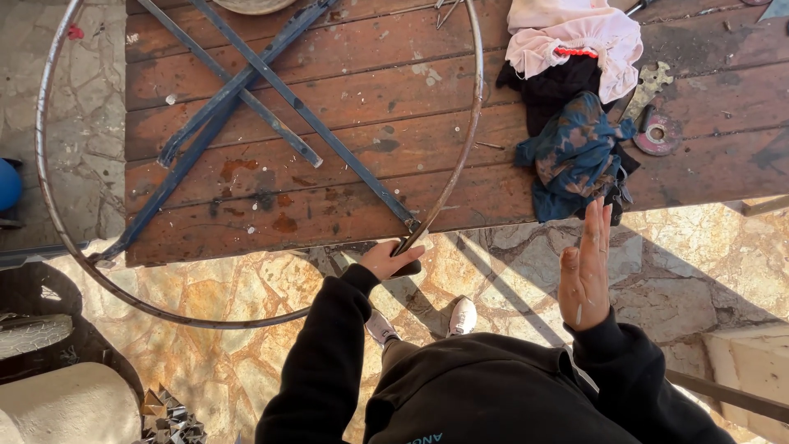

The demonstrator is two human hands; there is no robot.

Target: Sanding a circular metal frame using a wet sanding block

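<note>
Left hand curled closed at arm's reach, right hand raised flat, fingers straight together

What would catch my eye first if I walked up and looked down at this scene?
Most striking is the big metal ring with crossed blue bars, lying half on the worn wooden table and jutting out over the stone floor. The left hand grips the ring at the table's near edge. The right hand is raised flat and empty, just below a heap of pink, black and blue cloths.

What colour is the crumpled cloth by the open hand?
The crumpled cloth is dark teal-blue with brownish blotches, seen in the head view.
</note>
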